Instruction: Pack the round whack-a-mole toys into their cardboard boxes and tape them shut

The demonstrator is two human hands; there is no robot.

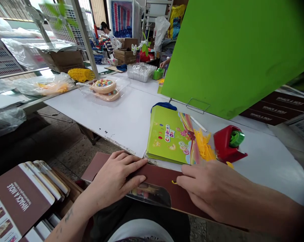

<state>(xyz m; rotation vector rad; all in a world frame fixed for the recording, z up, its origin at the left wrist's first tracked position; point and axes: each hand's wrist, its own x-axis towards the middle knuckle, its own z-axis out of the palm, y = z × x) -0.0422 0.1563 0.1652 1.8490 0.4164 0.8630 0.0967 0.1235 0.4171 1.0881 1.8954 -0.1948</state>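
Observation:
A brown cardboard box (162, 173) with a clear window (152, 195) lies across my lap against the table's front edge. My left hand (121, 171) rests flat on the left part of the box, fingers stretched out and thumb apart. Over its right part, my right hand (209, 188) has its fingers curled together. A small yellow plastic strip (174, 182) pokes out at the right fingertips; the rest is hidden by the hand. Just behind the box are a stack of green Children's Day cards (167, 134) and a heap of yellow plastic strips (203, 144).
A red tape dispenser (227, 144) with green tape stands at right, before a large upright green board (232, 53). Clear-packed toys (105, 89) sit farther left on the white table (126, 117). Brown Whack a Mole boxes (23, 198) are stacked low left. Another person's hand (164, 63) shows behind.

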